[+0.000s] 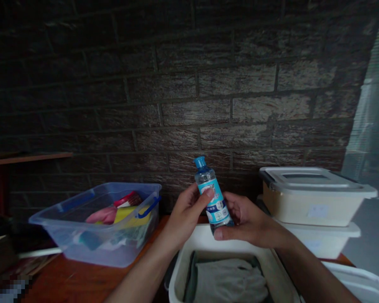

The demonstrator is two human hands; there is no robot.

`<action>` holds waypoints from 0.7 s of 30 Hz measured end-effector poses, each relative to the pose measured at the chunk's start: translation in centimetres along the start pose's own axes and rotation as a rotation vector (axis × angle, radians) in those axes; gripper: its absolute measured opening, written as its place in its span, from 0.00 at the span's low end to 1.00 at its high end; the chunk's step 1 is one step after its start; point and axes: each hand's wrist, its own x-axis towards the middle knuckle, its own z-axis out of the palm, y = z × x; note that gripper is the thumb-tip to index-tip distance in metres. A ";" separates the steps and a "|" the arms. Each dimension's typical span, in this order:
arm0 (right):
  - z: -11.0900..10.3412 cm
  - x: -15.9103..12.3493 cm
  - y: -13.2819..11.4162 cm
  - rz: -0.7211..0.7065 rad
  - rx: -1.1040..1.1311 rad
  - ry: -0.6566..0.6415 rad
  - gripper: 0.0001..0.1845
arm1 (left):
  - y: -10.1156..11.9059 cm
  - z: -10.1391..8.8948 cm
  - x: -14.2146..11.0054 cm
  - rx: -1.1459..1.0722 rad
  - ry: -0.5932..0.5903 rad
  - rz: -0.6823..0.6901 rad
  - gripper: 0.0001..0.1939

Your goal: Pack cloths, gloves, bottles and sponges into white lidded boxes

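Two half-closed hands [189,207] grip a blue-capped bottle [219,207].

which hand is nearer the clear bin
Left: the left hand holds the bottle to the right of the clear bin; the right hand holds it lower, farther right.

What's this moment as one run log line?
left hand, right hand: holding blue-capped plastic bottle, tilted | below: white rectangular plastic bin, grey fabric inside

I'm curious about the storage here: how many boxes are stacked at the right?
2: the upper box, with its lid on, and the lower box directly beneath it. Others may be hidden behind.
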 end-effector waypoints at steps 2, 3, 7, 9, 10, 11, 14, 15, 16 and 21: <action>0.0 0.0 -0.1 0.028 0.022 -0.035 0.34 | -0.3 0.0 0.0 -0.108 0.018 -0.068 0.16; 0.0 0.0 -0.1 0.050 0.028 -0.057 0.33 | -0.4 0.1 -0.1 -0.160 0.025 -0.110 0.17; -0.4 -0.2 0.0 0.154 0.047 -0.130 0.26 | -0.5 0.5 -0.4 -0.326 0.010 -0.211 0.16; -0.5 -0.4 0.2 0.180 0.070 -0.105 0.25 | -0.3 0.8 -0.5 -0.375 -0.013 -0.198 0.15; -0.5 -0.5 0.3 0.185 0.080 -0.087 0.25 | -0.3 0.9 -0.6 -0.388 -0.028 -0.188 0.15; -0.4 -0.5 0.4 0.183 0.086 -0.071 0.26 | -0.3 1.0 -0.6 -0.396 -0.043 -0.182 0.16; -0.3 -0.6 0.6 0.146 0.074 -0.067 0.26 | -0.4 1.1 -0.8 -0.370 -0.055 -0.161 0.20; -0.3 -0.5 0.6 0.134 0.066 -0.073 0.27 | -0.6 1.0 -0.8 -0.341 -0.053 -0.154 0.21; -0.3 -0.5 0.7 0.127 0.055 -0.079 0.27 | -0.7 0.9 -0.9 -0.307 -0.051 -0.145 0.22; -0.2 -0.5 0.6 0.132 0.033 -0.071 0.28 | -0.8 0.9 -0.9 -0.304 -0.065 -0.140 0.21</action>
